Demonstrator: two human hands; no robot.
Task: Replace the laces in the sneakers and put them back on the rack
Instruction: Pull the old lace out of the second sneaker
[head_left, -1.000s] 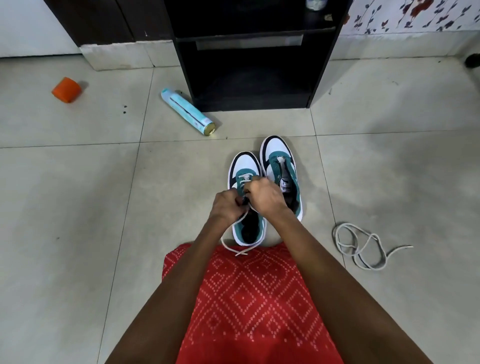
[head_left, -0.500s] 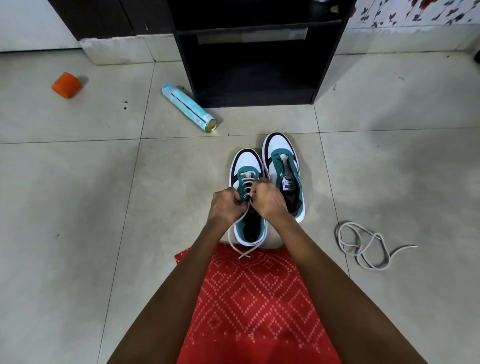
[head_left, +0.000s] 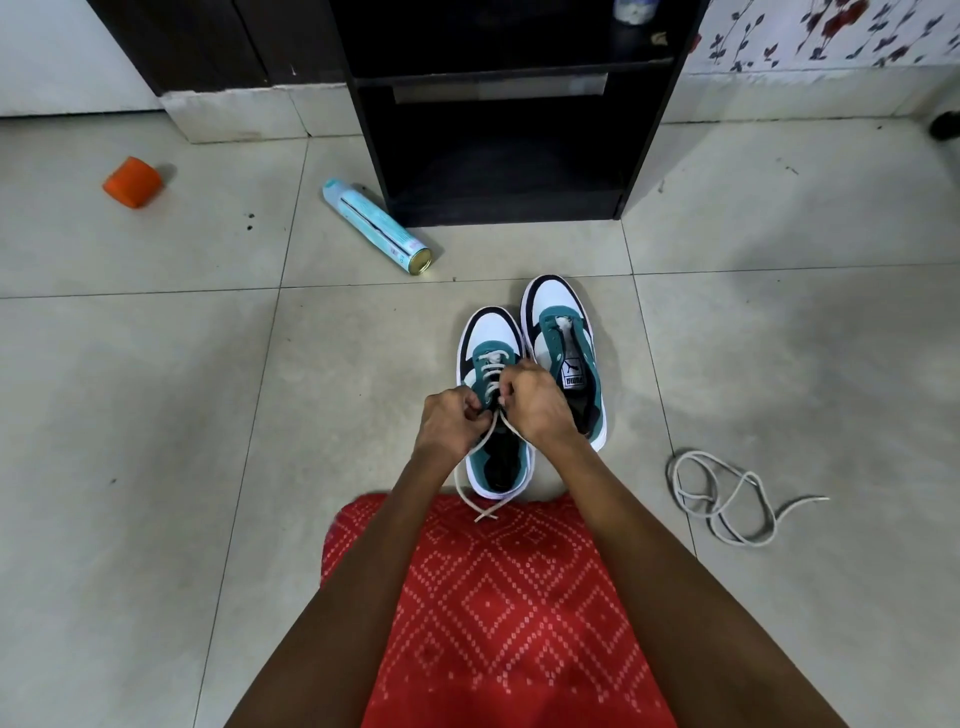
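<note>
Two white, teal and black sneakers stand side by side on the tiled floor. The left sneaker (head_left: 489, 332) has a white lace (head_left: 470, 475) threaded through its front eyelets, with loose ends trailing toward my lap. My left hand (head_left: 448, 422) and my right hand (head_left: 535, 402) are both pinched on that lace over the shoe's tongue. The right sneaker (head_left: 562, 332) has no lace in it. A second loose white lace (head_left: 727, 499) lies coiled on the floor to the right. The black shoe rack (head_left: 498, 130) stands just beyond the shoes.
A light blue spray can (head_left: 375, 224) lies on its side left of the rack. An orange cap-like object (head_left: 132, 182) sits far left. My lap in red patterned cloth (head_left: 493, 613) fills the near foreground.
The lacing has advanced: more white crossings show on the left sneaker's front, and both hands have shifted slightly back toward the tongue while pulling the lace.
</note>
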